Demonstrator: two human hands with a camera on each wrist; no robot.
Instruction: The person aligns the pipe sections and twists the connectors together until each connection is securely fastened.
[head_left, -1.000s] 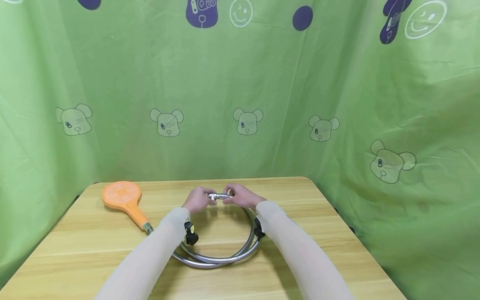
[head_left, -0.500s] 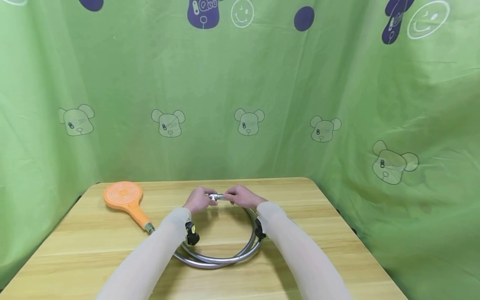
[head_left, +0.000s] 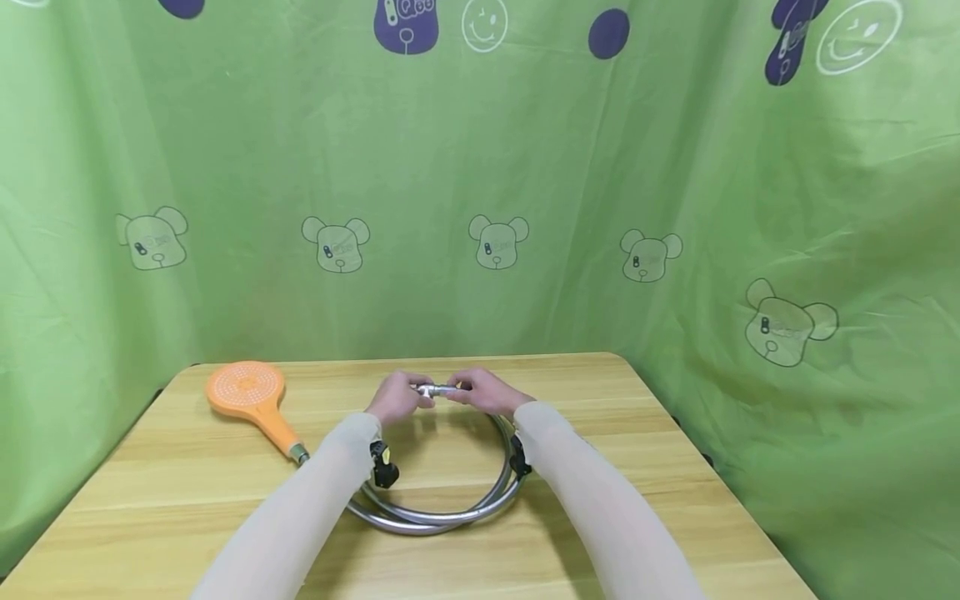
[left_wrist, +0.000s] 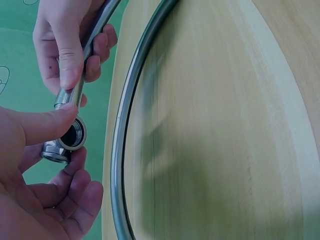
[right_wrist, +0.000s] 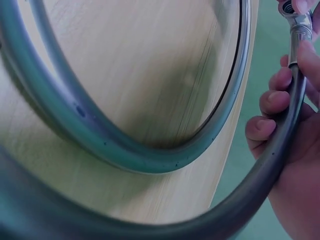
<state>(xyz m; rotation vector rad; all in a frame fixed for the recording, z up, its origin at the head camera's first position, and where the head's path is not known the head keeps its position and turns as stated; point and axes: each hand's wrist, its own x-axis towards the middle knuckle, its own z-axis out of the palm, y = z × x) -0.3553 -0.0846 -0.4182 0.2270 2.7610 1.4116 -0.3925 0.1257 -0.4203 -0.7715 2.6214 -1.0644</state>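
Note:
My left hand point(head_left: 395, 400) pinches a chrome tee-shaped pipe fitting point(left_wrist: 56, 151) between thumb and fingers. The fitting's round threaded side opening faces the left wrist camera. Opposite it, my right hand point(head_left: 486, 392) grips the end of a silver flexible shower hose point(right_wrist: 274, 157), its thumb and fingers round the metal connector point(right_wrist: 298, 49). Connector and fitting meet end to end; how far they are threaded together is hidden. Both hands are raised above the far part of the table. The hose loops below them, and its other end joins an orange shower head point(head_left: 246, 387) lying on the left.
The wooden table point(head_left: 600, 467) bears the shower head and the coiled hose point(head_left: 427, 525). Green printed cloth point(head_left: 420, 300) hangs behind the table and along its sides. Small black cameras point(head_left: 385, 467) are strapped at both wrists.
The right fingers have shifted and re-gripped round the hose connector, while the fitting stays in the left hand. Hose loop and shower head lie as before.

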